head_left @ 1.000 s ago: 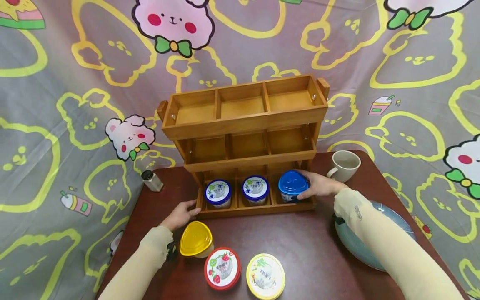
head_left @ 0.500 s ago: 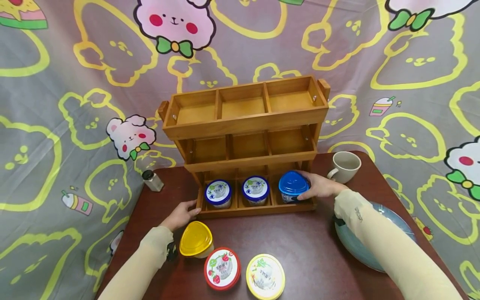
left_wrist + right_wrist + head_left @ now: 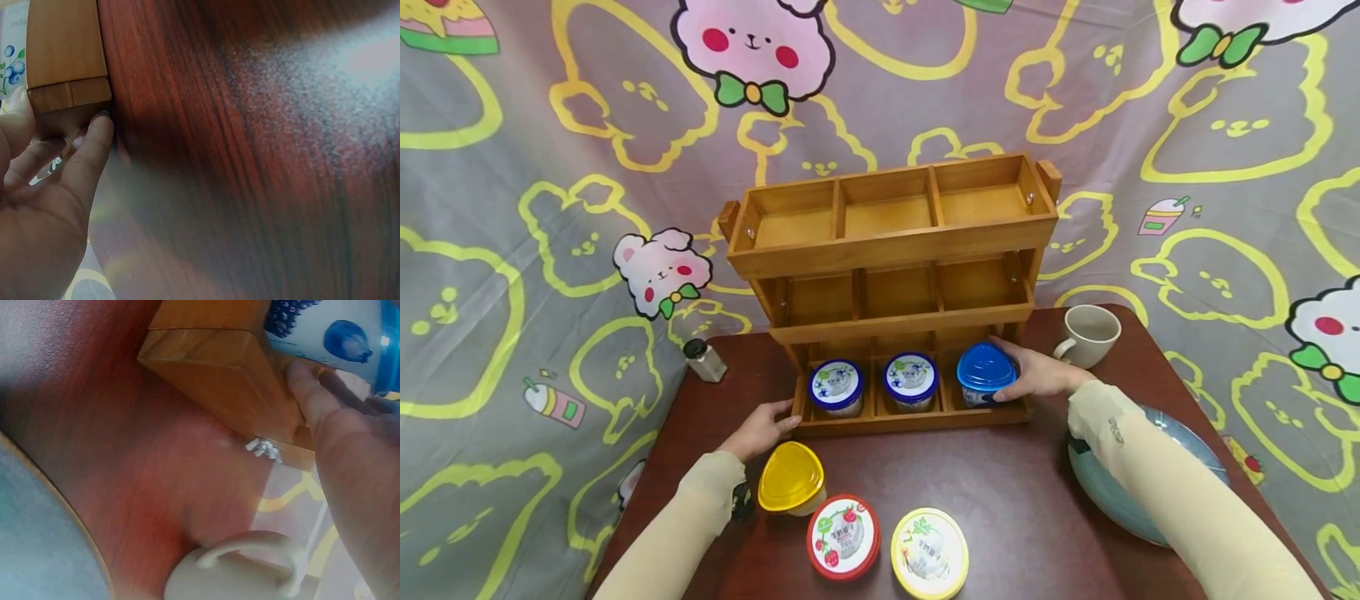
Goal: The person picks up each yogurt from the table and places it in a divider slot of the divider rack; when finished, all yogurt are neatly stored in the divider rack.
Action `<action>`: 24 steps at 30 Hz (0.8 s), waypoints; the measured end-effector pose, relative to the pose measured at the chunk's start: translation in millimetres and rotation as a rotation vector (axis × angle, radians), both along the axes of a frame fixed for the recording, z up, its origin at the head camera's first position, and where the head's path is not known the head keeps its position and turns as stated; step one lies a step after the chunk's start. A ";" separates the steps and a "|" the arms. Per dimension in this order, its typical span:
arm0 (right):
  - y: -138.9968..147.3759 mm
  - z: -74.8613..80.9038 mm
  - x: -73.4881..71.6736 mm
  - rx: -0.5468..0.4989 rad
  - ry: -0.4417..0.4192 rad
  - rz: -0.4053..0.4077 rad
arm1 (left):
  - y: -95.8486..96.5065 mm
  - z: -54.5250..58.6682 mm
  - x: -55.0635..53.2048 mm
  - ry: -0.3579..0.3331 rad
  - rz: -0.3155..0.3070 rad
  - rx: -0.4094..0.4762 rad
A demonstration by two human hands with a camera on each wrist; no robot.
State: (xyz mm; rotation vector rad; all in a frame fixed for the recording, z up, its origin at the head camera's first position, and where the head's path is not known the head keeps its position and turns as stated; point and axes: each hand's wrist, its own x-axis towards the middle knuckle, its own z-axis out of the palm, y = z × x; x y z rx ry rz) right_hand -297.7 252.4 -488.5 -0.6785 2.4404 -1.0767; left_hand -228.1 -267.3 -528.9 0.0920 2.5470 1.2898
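Note:
My right hand grips a tub with a rounded-triangular blue lid in the right compartment of the wooden rack's bottom tier. Its berry label shows in the right wrist view, with a finger against the lower part. Two round blue-rimmed tubs, one on the left and one in the middle, sit in the other bottom compartments. My left hand touches the rack's lower left end. In the left wrist view its extended fingertips lie against the wooden end.
Nearer me stand a yellow-lidded tub, a red-rimmed tub and a pale-yellow-rimmed tub. A black-capped shaker is at left. A mug and a blue-grey plate are at right, the plate partly under my forearm.

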 end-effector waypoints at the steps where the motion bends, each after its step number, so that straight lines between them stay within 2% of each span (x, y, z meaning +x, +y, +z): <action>1: 0.2 1.5 1.3 0.003 0.011 -0.001 | -0.3 0.0 0.1 0.001 0.000 0.003; 6: 2.4 17.3 13.5 -0.007 0.018 -0.008 | -1.2 -0.7 0.3 -0.004 -0.002 -0.020; 9: 4.4 33.2 30.5 0.020 0.042 -0.014 | -1.5 -1.8 0.3 -0.013 0.006 -0.027; 14: 8.9 64.5 75.3 0.124 0.124 -0.075 | 0.1 -3.2 1.2 -0.012 -0.014 0.006; 17: 9.0 80.9 105.5 0.111 0.153 -0.121 | 1.0 -3.9 1.7 -0.012 -0.021 0.025; 21: -0.4 90.8 145.4 0.002 0.221 -0.178 | 0.4 -2.7 1.6 -0.013 -0.008 0.010; 24: -14.5 83.7 172.5 -0.114 0.283 -0.199 | 0.2 -0.7 0.3 -0.006 -0.005 0.005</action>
